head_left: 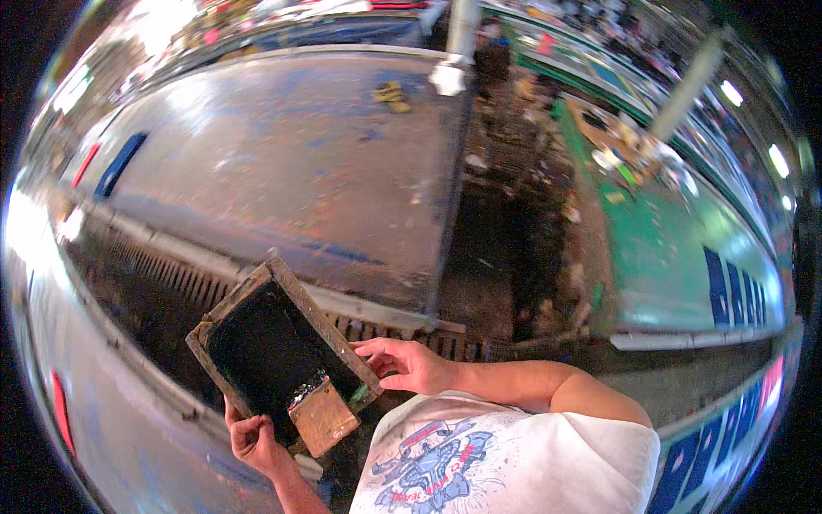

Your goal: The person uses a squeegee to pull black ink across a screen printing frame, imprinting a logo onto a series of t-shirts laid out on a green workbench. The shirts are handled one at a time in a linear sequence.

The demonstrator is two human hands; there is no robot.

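In front of my body I carry a small wooden-framed screen (318,317), tilted, its inside coated dark with black ink. My left hand (254,439) is closed on the frame's near left side, thumb bent over the edge. On the right, my right hand (409,365) grips the frame near its right corner, some fingers hidden behind the wood. A flat tan wooden block (324,418), probably a squeegee, rests at the frame's near end. Wet-looking black ink shines along its upper edge.
Beyond the frame stretches a long grey paint-stained table (291,163) with yellowish gloves or rags (390,96) on it. Another grey table (145,403) lies at the left. A dark littered gap (505,231) separates the far table from a green table (676,248) with printed dark blue shapes.
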